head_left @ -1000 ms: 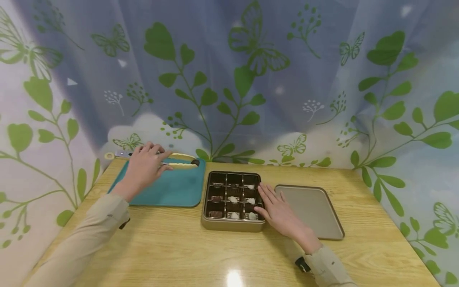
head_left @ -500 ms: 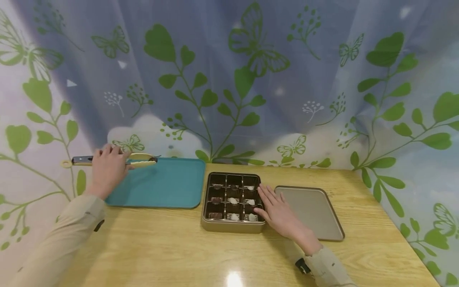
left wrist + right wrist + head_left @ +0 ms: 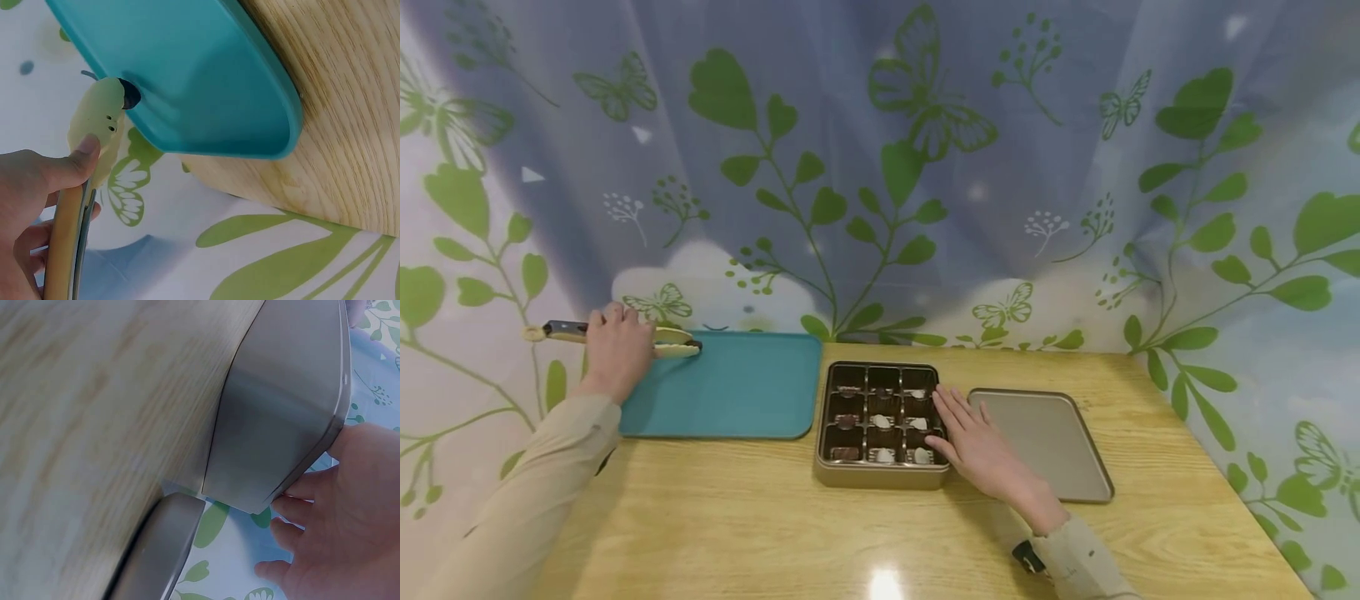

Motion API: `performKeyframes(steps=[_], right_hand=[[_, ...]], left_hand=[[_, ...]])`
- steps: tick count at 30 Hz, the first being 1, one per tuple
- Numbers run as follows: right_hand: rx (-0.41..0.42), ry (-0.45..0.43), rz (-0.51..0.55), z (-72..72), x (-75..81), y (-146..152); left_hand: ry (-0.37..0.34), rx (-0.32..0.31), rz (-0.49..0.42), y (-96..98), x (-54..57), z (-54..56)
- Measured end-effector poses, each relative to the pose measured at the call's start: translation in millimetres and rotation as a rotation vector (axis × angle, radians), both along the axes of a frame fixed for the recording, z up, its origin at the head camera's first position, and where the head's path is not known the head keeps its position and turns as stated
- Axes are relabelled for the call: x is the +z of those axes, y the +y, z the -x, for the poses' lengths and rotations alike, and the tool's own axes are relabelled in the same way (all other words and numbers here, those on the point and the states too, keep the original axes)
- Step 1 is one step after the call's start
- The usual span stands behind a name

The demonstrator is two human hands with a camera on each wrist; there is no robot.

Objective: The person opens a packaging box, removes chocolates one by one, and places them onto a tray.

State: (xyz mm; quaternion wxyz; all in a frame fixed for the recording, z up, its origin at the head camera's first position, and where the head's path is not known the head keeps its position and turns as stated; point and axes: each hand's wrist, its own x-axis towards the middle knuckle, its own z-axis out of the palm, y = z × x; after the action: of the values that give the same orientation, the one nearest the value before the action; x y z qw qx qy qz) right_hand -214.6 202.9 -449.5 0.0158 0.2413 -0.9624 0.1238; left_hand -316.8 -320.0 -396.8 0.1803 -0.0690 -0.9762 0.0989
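Note:
My left hand (image 3: 619, 350) grips a pair of tongs (image 3: 94, 125) with pale yellow tips, by the teal tray's left back corner. Between the tips sits a small dark brown piece (image 3: 130, 94), close over the tray (image 3: 737, 387). Fingers extended, my right hand (image 3: 981, 446) rests along the right rim of a square metal tin (image 3: 883, 477). Dividers split the tin into small compartments; several hold chocolates, some dark, some white-topped (image 3: 882, 422). In the right wrist view, the fingertips are at the rim of the tin's side wall (image 3: 275, 406).
Right of the tin, a flat metal lid (image 3: 1048, 446) lies on the wooden table (image 3: 737, 517), partly behind my right hand. A patterned curtain (image 3: 850, 167) hangs along the table's back and sides. The tray's left back corner lies close to it.
My left hand has carried the tongs and dark piece leftward over the tray, then slightly further left and down. My right hand has stayed against the tin. The head view has shifted slightly.

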Motion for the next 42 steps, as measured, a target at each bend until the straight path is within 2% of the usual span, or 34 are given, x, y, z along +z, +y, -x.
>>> performKeyframes(steps=[9, 12, 15, 20, 23, 33, 37, 42], right_hand=[[0.0, 0.014, -0.006, 0.2, -0.6, -4], [0.003, 0.017, -0.004, 0.2, -0.7, -4], [0.009, 0.016, 0.002, 0.0, -0.8, -5], [0.006, 0.0, 0.014, 1.1, -0.6, -4], [0.002, -0.002, 0.009, 2.0, -0.2, -3], [0.001, 0.005, -0.003, 1.9, 0.4, -1], [0.001, 0.011, -0.003, 1.4, 0.0, -2], [0.003, 0.01, -0.002, 1.3, -0.3, -1]], left_hand=[[-0.084, 0.011, -0.017, -3.0, -4.2, 4.2], [-0.117, 0.023, -0.016, -6.0, -5.4, 2.5], [-0.113, 0.035, -0.029, -7.6, -5.0, -2.0], [-0.015, -0.005, -0.098, -0.5, -1.7, -13.6], [0.019, -0.046, -0.121, 9.9, 1.1, -21.3], [0.158, -0.193, -0.077, 49.7, 3.3, -42.8], [0.192, -0.238, -0.055, 65.2, 2.6, -46.4], [0.284, -0.312, -0.037, 86.8, 6.4, -45.2]])
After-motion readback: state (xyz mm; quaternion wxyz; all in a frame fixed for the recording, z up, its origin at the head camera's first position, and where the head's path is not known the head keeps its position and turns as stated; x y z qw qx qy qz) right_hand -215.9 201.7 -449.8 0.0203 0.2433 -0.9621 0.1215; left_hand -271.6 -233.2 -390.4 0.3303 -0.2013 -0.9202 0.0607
